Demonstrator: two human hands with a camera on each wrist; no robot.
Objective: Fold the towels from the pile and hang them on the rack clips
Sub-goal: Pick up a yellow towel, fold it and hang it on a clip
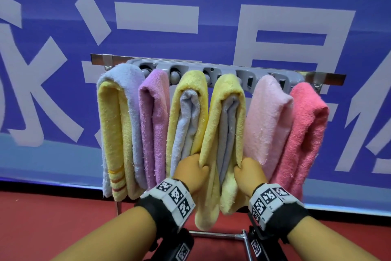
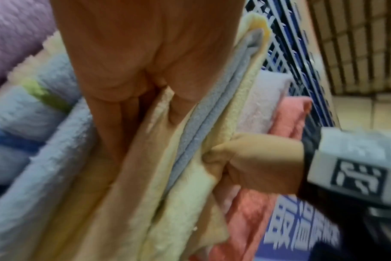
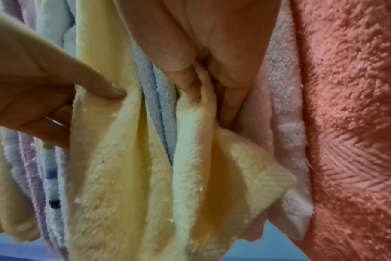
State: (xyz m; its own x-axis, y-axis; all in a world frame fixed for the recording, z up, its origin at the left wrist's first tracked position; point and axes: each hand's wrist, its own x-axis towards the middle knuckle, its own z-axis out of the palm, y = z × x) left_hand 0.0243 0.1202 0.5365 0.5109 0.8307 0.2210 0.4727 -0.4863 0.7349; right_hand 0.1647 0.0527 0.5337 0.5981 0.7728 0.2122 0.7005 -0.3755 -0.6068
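Several folded towels hang in a row from the grey clip rack (image 1: 224,72). The fourth from the left is a yellow towel with a grey-blue inner side (image 1: 224,125) (image 2: 190,185) (image 3: 127,176). My left hand (image 1: 191,170) (image 2: 150,74) pinches its left edge low down, thumb in front. My right hand (image 1: 246,173) (image 3: 203,58) pinches its right edge at the same height. Left of it hang a yellow-and-lilac towel (image 1: 118,129), a purple towel (image 1: 154,121) and another yellow-grey towel (image 1: 188,117). To the right hang a pale pink towel (image 1: 268,121) and a coral towel (image 1: 304,133).
A blue banner with large white characters (image 1: 190,17) stands right behind the rack. The floor is red (image 1: 53,214). A metal frame bar (image 1: 220,234) of the stand runs low between my wrists. A blue lattice crate (image 2: 286,53) shows in the left wrist view.
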